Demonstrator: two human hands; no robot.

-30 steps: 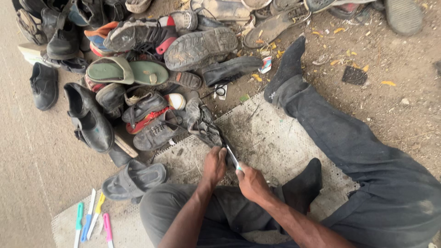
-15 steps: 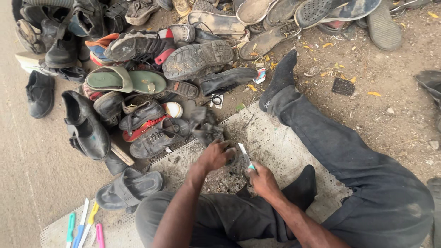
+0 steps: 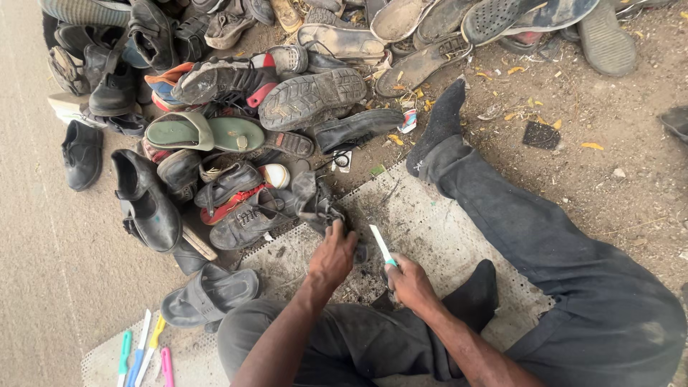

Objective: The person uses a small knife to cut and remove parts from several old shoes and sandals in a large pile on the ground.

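I sit on the ground with one leg stretched out. My left hand (image 3: 332, 256) grips a worn dark shoe (image 3: 321, 209) at its near end and holds it down on a pale perforated mat (image 3: 423, 222). My right hand (image 3: 410, 281) holds a small knife (image 3: 382, 246) with a teal handle, its white blade pointing up and away, just right of the shoe. Dark scraps lie on the mat between my hands.
A big heap of old shoes and sandals (image 3: 236, 107) fills the upper left. A black shoe (image 3: 81, 154) lies apart at left, a grey sandal (image 3: 208, 294) near my knee. Several coloured knives (image 3: 143, 351) lie at the bottom left. Bare dirt with leaves at right.
The view has shifted down and left a little. My left hand has moved up onto the dark shoe, and the knife stays in my right hand beside it.
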